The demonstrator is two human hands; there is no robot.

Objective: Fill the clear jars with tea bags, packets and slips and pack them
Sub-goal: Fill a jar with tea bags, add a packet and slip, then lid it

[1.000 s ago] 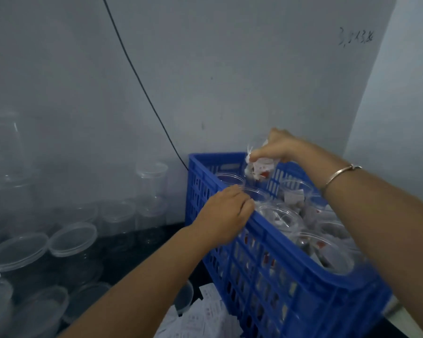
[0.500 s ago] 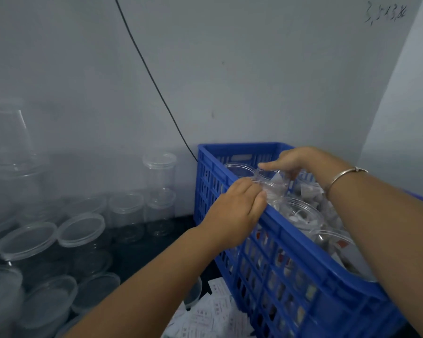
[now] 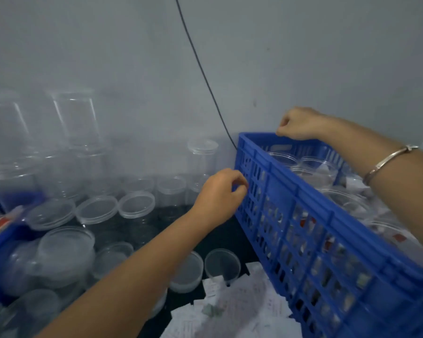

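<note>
At the bottom centre of the frame, loose slips (image 3: 232, 311) lie scattered on a dark surface. Empty jars (image 3: 66, 242) with lids on crowd the lower left. The crate (image 3: 303, 211) runs from the lower right up to the centre right. Filled jars (image 3: 318, 167) stand packed inside it, and packets show through its lattice wall. At centre frame the left hand (image 3: 220, 193) has its thumb and fingers curled round the crate's far left corner, at the lattice. Farther back, the right hand (image 3: 299, 123), with a bracelet (image 3: 388, 159) on its wrist, has its fingers curled down over the far rim near that same corner. The crate looks like stiff moulded plastic. Loaded, it is probably bulky rather than heavy, since tea bags and thin jars weigh little. The jars are smooth and seem open-topped, so they may tip or spill if the crate tilts. The thick rim looks a sounder hold than the lattice bars, with the hands set well apart and the crate kept level.
</note>
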